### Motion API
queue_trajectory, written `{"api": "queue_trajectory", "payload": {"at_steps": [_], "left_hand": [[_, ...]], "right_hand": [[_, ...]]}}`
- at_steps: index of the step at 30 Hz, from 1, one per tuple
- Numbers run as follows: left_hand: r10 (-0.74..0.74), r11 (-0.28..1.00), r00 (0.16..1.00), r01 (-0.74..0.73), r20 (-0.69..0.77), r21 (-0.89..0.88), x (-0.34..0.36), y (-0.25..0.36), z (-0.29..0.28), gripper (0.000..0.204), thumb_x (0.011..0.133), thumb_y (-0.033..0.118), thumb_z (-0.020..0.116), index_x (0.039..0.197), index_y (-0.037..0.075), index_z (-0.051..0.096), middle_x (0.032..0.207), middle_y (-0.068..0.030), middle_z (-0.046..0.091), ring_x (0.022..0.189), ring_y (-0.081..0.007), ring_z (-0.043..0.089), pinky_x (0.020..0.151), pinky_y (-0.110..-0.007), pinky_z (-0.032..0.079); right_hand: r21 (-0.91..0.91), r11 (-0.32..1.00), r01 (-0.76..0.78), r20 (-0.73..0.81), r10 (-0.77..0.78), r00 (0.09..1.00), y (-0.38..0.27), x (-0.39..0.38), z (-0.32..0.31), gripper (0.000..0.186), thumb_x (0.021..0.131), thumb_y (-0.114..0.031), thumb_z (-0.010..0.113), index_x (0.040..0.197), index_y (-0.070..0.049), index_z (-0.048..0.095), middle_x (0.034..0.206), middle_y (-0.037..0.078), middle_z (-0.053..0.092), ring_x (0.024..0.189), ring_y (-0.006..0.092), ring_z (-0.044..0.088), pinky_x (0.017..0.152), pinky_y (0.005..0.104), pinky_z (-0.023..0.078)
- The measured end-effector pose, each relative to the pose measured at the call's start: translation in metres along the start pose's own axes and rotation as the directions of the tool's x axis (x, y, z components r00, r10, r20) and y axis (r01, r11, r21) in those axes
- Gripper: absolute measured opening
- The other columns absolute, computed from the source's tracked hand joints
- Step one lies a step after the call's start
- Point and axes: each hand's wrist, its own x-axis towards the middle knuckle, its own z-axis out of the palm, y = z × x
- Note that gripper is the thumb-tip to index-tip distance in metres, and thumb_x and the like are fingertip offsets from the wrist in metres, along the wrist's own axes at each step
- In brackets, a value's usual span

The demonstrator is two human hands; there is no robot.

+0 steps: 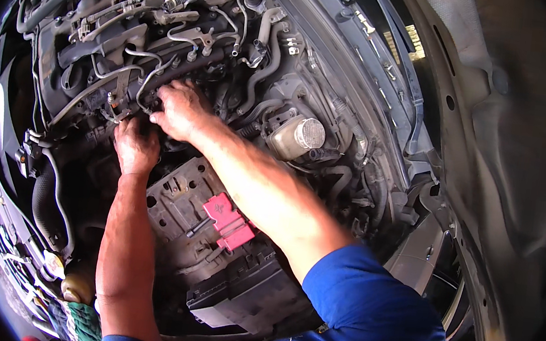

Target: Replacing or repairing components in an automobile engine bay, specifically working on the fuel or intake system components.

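Head view. Both hands work inside an open engine bay, at centre-left of the frame. The left hand (pixel 134 146) reaches up from the lower edge; its fingers curl down into a dark gap beside the engine (pixel 135 29), and the fingertips are hidden, so whether they pinch anything cannot be told. The right hand (pixel 179 111) lies just above and to the right of it, nearly touching. Its fingers are bent and pressed together over a bundle of thin hoses and wires (pixel 137 86) at the engine's front edge; what they grip is not visible.

Below the hands, a flat grey battery tray (pixel 180 201) sits at centre frame, with a red terminal cover (pixel 227 222) lying on it. A black fuse box (pixel 243 294) is lower centre. A pale fluid reservoir with a round cap (pixel 296 136) sits right of the right forearm.
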Motion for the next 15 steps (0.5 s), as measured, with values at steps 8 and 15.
{"api": "queue_trajectory", "payload": {"at_steps": [8, 15], "left_hand": [[0.075, 0.982, 0.98, -0.104, 0.184, 0.155, 0.001, -0.017, -0.008, 0.026, 0.081, 0.022, 0.066, 0.103, 0.009, 0.069, 0.108, -0.0159, 0.06, 0.107, -0.0383, 0.053, 0.095, -0.046, 0.045], [-0.033, 0.995, 0.996, 0.025, 0.082, 0.096, 0.0, 0.011, -0.01, 0.022, 0.082, 0.02, 0.067, 0.099, 0.006, 0.07, 0.103, -0.016, 0.066, 0.102, -0.0358, 0.057, 0.095, -0.044, 0.042]], "right_hand": [[-0.145, 0.981, 0.131, 0.235, -0.094, 0.968, -0.084, -0.073, -0.154, 0.033, 0.086, -0.026, 0.066, 0.104, 0.001, 0.062, 0.092, 0.02, 0.064, 0.094, 0.0393, 0.063, 0.084, 0.0483, 0.051], [-0.531, 0.756, -0.383, -0.536, 0.051, 0.843, 0.041, -0.137, -0.312, 0.027, 0.091, -0.022, 0.061, 0.107, -0.001, 0.066, 0.1, 0.022, 0.068, 0.095, 0.0377, 0.066, 0.084, 0.0442, 0.053]]}}
